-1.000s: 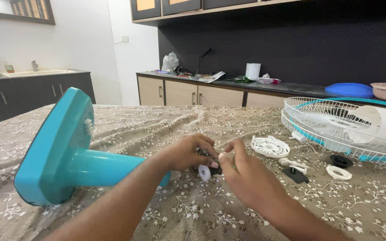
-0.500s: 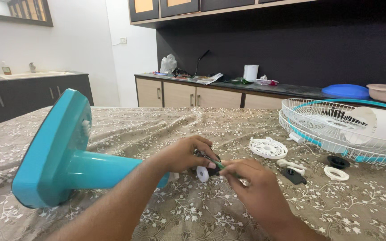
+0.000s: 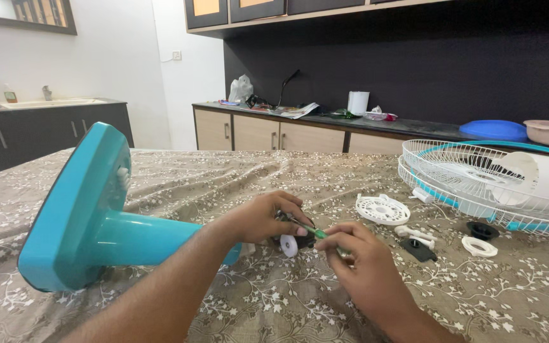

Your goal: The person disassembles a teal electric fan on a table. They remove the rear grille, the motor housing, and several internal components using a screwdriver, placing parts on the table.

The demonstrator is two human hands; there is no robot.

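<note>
A turquoise fan stand [image 3: 90, 219] lies on its side on the patterned cloth [image 3: 236, 171], base to the left, neck pointing right. My left hand [image 3: 263, 218] grips the end of the neck, where a small black fitting with a white knob [image 3: 289, 245] sits. My right hand [image 3: 358, 257] holds a green-handled screwdriver [image 3: 313, 232], its tip pointing left into the fitting under my left fingers.
Loose fan parts lie to the right: a white round cover [image 3: 383, 209], white pins [image 3: 416, 235], a black plate [image 3: 419, 249], a white ring [image 3: 480, 246], a black cap [image 3: 482, 230]. White fan grilles [image 3: 478, 178] with a blade rest at far right. Counters stand behind.
My right hand closed on the green screwdriver and brought its tip to the fitting at the neck end. My left hand kept its grip on the neck.
</note>
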